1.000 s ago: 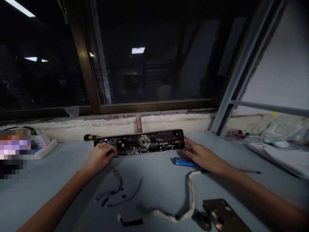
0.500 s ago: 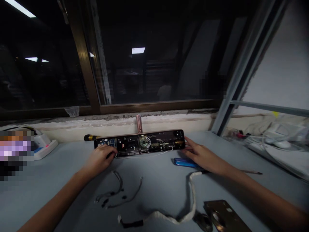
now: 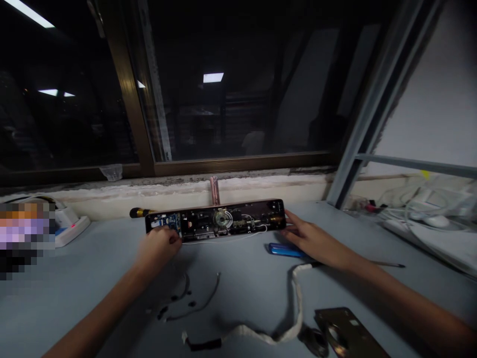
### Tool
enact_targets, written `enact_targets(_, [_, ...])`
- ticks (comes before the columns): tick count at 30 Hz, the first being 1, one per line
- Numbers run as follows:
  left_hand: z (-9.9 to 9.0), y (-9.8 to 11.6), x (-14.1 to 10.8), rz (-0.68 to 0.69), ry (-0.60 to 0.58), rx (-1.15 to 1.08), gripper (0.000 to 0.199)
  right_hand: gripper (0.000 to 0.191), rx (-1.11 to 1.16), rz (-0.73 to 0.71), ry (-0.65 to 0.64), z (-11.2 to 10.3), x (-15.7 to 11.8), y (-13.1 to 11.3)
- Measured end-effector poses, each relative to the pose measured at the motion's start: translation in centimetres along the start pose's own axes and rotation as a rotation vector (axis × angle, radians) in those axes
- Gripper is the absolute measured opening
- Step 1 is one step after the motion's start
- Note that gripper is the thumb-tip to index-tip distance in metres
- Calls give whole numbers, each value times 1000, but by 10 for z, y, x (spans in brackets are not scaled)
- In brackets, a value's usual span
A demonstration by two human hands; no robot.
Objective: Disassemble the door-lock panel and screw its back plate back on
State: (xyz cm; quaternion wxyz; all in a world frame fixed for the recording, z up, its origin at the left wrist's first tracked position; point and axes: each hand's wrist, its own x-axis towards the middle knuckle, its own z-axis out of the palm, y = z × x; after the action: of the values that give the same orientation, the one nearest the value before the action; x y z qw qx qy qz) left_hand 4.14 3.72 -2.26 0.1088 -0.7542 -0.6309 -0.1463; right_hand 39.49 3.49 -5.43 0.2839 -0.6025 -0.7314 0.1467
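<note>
Case (image 3: 203,226), just one: left hand (image 3: 159,246) curled against it, hold unclear; right hand (image 3: 311,241) half-open, touching it. One screwdriver (image 3: 285,250) lies before it.

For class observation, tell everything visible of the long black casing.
The long, rectangular, glossy black casing faces the camera, open, on the grey table, showing a blue circuit board, round central part and golden piece. A white wire skirts its lower edge. The left hand overlaps its lower left; the right hand touches its right end.
</note>
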Motion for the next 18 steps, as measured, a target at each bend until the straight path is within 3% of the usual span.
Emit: enact_targets(18, [4, -2, -1, -110, 75, -13, 24, 62, 13, 1, -22, -1, 0, 1])
